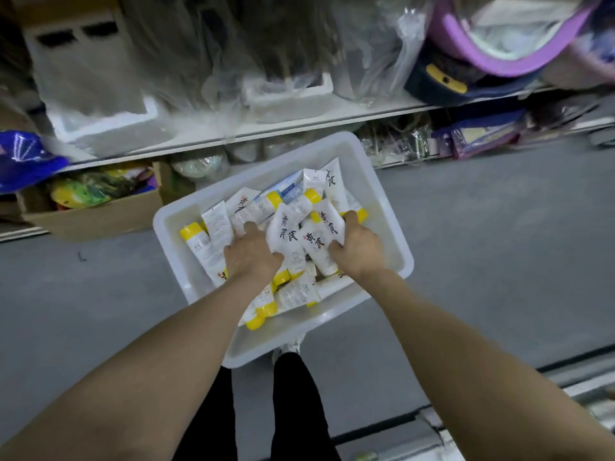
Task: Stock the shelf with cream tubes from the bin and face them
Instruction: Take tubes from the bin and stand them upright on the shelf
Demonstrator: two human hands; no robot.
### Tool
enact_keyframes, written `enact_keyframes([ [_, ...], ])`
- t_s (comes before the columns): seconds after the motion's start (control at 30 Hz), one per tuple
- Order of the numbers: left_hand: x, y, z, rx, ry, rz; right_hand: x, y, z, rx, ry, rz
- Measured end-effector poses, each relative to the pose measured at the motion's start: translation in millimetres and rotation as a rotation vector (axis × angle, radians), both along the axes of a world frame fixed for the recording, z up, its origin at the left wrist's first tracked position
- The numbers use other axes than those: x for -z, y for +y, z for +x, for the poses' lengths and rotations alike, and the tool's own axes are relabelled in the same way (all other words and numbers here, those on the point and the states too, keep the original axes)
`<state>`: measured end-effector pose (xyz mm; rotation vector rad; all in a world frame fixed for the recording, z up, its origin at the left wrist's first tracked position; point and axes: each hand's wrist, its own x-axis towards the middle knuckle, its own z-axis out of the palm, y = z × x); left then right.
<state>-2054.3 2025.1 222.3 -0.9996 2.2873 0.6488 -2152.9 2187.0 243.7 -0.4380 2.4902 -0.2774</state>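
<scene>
A white plastic bin [372, 181] stands on the grey floor in front of me, filled with several white cream tubes with yellow caps [213, 227]. Both my hands are down in the pile. My left hand [251, 251] grips a tube with black lettering [288, 234] at its left side. My right hand [357, 247] curls its fingers round another lettered tube [324, 236] beside it. The two held tubes touch each other in the middle of the bin. The white shelf [299, 123] runs across just beyond the bin.
The shelf holds white foam boxes [109, 124] and clear plastic bags. A cardboard box of colourful packets [96, 207] sits under the shelf at the left. A purple and dark blue item [466, 74] lies at the upper right. My dark-trousered legs [293, 410] stand behind the bin.
</scene>
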Motion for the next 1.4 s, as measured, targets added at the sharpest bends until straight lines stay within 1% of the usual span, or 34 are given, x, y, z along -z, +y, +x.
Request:
enact_keyframes([
  [0.07, -9, -1, 1, -0.106, 0.061, 0.124, -13, 8, -6, -0.009, -0.012, -0.006],
  [0.13, -25, -5, 4, -0.153, 0.053, 0.198, -28, 12, -11, -0.003, -0.026, -0.038],
  [0.23, -60, -14, 10, -0.190, 0.110, 0.271, -60, 9, -15, 0.050, -0.069, -0.096],
  [0.33, -104, -29, 16, -0.151, 0.180, 0.241, -104, 1, -17, 0.105, -0.099, -0.157],
  [0.43, -152, -46, 19, -0.205, 0.261, 0.212, -152, -8, -18, 0.109, -0.122, -0.221],
  [0.5, -186, -56, 21, -0.225, 0.304, 0.196, -181, -16, -21, 0.087, -0.094, -0.276],
  [0.6, -237, -71, 31, -0.227, 0.396, 0.153, -223, -29, -26, 0.038, -0.006, -0.340],
  [0.7, -282, -84, 45, -0.210, 0.530, 0.096, -269, -45, -27, -0.103, 0.060, -0.383],
  [0.8, -326, -94, 63, -0.186, 0.692, 0.023, -313, -63, -25, -0.219, 0.110, -0.468],
  [1.07, -436, -131, 94, -0.108, 0.884, -0.261, -431, -110, -17, -0.406, 0.294, -0.616],
  [1.2, -492, -144, 100, -0.096, 0.965, -0.385, -486, -132, -10, -0.417, 0.364, -0.748],
  [1.27, -520, -147, 103, -0.128, 1.037, -0.409, -513, -143, -10, -0.426, 0.370, -0.794],
  [1.4, -573, -159, 110, -0.173, 1.161, -0.443, -571, -163, -18, -0.450, 0.261, -0.893],
])
